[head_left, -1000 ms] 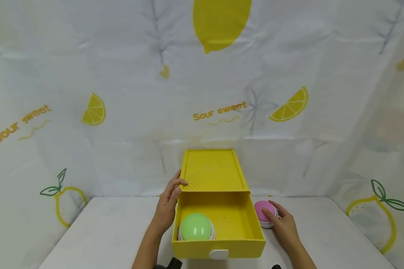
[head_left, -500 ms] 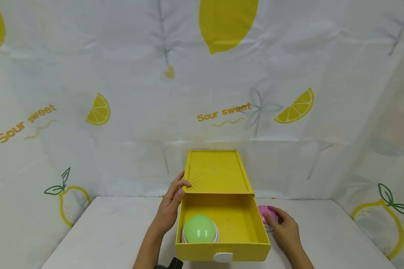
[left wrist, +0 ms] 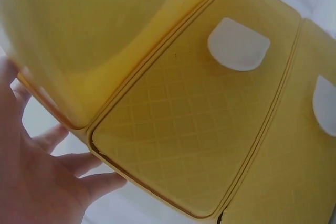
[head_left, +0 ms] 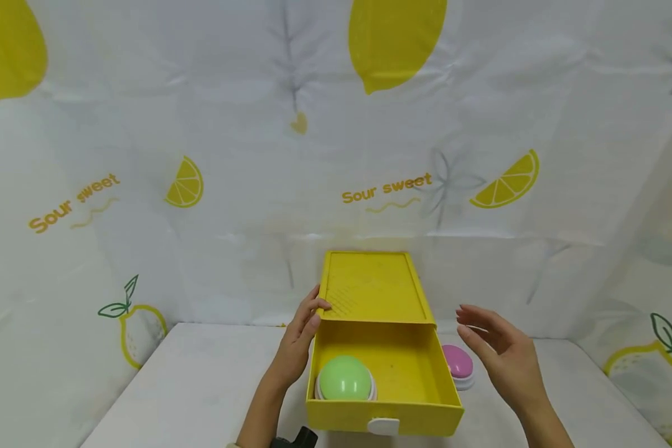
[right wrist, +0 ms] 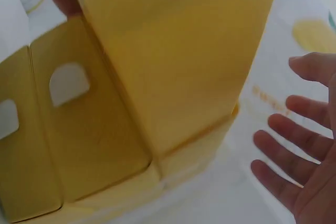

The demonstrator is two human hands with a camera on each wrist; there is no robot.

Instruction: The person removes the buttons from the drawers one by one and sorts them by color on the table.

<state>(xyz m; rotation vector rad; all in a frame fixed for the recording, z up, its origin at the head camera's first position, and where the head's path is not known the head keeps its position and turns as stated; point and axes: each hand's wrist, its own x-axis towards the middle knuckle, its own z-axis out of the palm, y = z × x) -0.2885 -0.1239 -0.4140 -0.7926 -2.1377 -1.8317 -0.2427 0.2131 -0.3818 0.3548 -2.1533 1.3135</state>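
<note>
Left hand [head_left: 297, 343], fingers spread, seems to steady the yellow box [head_left: 376, 289] while the right hand [head_left: 509, 354], spread and empty beside a pink dome [head_left: 458, 361], probably needs lowering next.

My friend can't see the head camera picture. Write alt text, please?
A yellow box has its drawer pulled out, with a green dome in the front left corner. A person's left hand touches the box; their right hand, holding nothing, is near a pink dome on the white table.

Yel. drawer unit [head_left: 378, 283], top drawer [head_left: 425, 418] out w/ grn dome [head_left: 345, 377] front-L; white-based pink dome [head_left: 458, 361] just R of unit.
</note>
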